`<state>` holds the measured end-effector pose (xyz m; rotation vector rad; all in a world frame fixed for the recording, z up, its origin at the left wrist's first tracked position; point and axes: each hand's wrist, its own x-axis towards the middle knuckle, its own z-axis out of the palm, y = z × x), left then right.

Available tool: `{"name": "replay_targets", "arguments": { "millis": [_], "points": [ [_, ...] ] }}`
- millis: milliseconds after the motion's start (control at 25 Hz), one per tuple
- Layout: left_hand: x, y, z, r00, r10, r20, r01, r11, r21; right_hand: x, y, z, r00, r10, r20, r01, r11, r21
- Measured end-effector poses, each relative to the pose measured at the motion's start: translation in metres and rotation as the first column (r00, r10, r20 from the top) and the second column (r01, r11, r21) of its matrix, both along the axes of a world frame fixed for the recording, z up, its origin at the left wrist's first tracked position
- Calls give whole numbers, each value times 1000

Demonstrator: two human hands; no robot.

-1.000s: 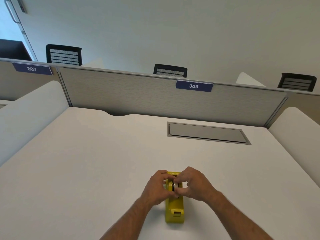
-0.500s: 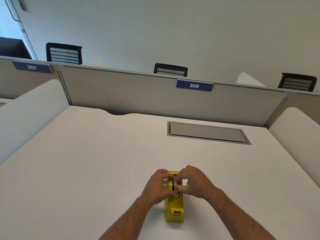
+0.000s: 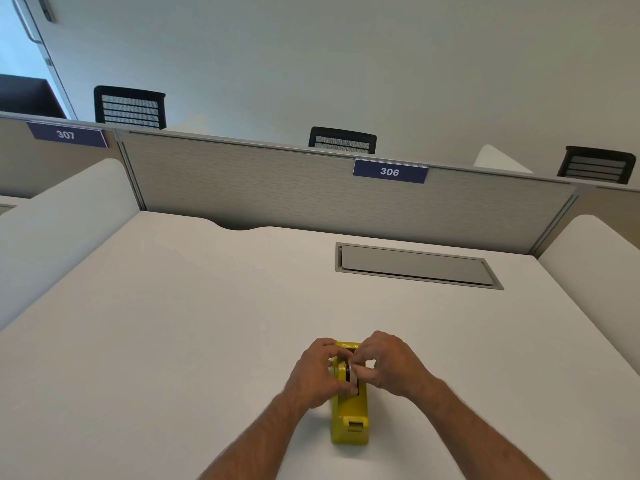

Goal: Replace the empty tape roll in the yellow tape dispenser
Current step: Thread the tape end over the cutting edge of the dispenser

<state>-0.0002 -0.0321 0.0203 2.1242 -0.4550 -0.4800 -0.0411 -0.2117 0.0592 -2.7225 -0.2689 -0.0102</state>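
The glossy yellow plastic tape dispenser (image 3: 349, 415) sits on the plain white desk (image 3: 173, 323), near edge. Our left hand (image 3: 317, 374) curls closed around its left side; our right hand (image 3: 389, 365) pinches the pale tape roll (image 3: 353, 374) in the cradle. New or empty roll, we can't tell. We'd brace the body and move the roll straight, level with the slots.
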Motion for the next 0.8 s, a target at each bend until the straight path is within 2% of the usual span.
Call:
{"name": "replay_targets", "arguments": {
  "millis": [440, 800],
  "points": [
    [0, 3, -4, 1000, -5, 9, 6, 998, -57, -7, -1, -1, 1000, 8, 9, -8, 1000, 10],
    [2, 1, -3, 1000, 1, -4, -1, 998, -63, -2, 0, 0, 1000, -11, -13, 10, 999, -51]
  ]
}}
